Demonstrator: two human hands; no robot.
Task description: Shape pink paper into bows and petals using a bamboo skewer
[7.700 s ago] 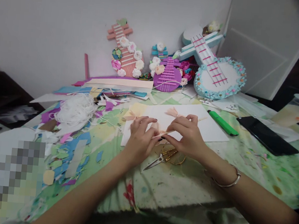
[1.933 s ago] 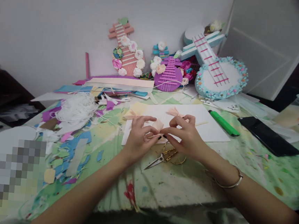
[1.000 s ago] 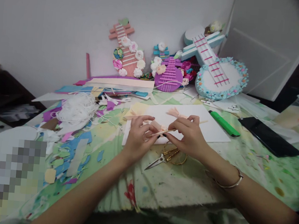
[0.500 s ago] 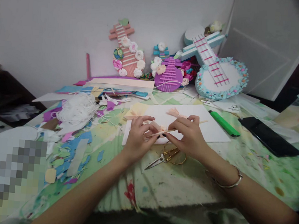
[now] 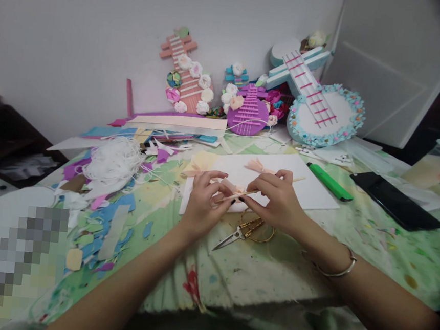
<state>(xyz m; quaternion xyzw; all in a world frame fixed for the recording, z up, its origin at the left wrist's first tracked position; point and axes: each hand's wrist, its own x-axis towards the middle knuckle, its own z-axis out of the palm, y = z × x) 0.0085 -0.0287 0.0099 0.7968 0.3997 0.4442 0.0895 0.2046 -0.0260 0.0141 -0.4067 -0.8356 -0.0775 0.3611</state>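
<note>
My left hand (image 5: pixel 206 200) pinches the left part of a thin wooden stick (image 5: pixel 245 193) with a pale peach paper strip (image 5: pixel 236 188) at it. On the right part of the same stick, my right hand (image 5: pixel 276 198) is closed, fingertips close to the left ones. Both hands are over the near edge of a white sheet (image 5: pixel 313 191). A fringed peach paper piece (image 5: pixel 256 165) lies on the sheet behind my right hand. Gold-handled scissors (image 5: pixel 238 233) rest partly open just below the hands.
A green marker (image 5: pixel 330 182) and a black phone (image 5: pixel 396 202) lie at the right. White string (image 5: pixel 113 162) and blue paper scraps (image 5: pixel 93 246) cover the left. Behind stand decorated instrument models, pink (image 5: pixel 191 88), purple (image 5: pixel 247 117) and light blue (image 5: pixel 327 112).
</note>
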